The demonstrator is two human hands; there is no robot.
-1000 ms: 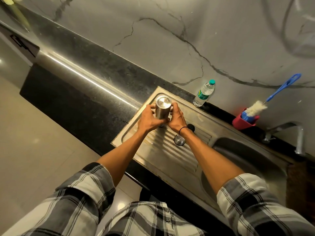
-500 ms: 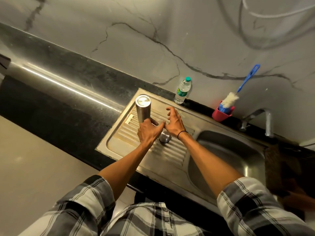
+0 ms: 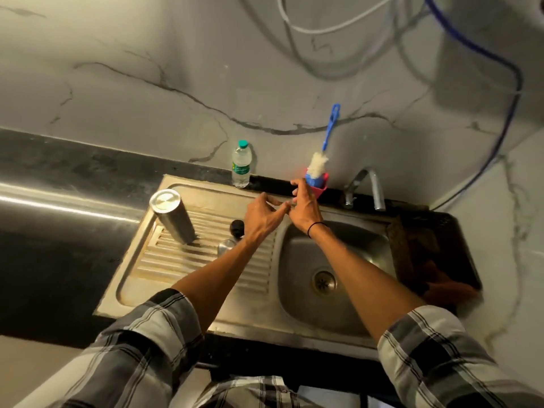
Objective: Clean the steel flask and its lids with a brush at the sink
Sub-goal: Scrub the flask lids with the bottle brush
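The flask (image 3: 173, 219) stands on the draining board (image 3: 164, 260), at about ten o'clock from the sink basin (image 3: 353, 260). Two lids lie on the board to its right: one (image 3: 237, 227) at three o'clock from the flask, the other (image 3: 226, 246) just before it. Behind the board, on the worktop (image 3: 59, 172) against the wall, stands a bottle (image 3: 241, 164). At three o'clock from the bottle a holder (image 3: 321, 188) carries the brush (image 3: 318, 164); the tap (image 3: 369, 187) lies right of that, behind the basin. Both hands, left (image 3: 262, 216) and right (image 3: 304, 206), hang before the holder.
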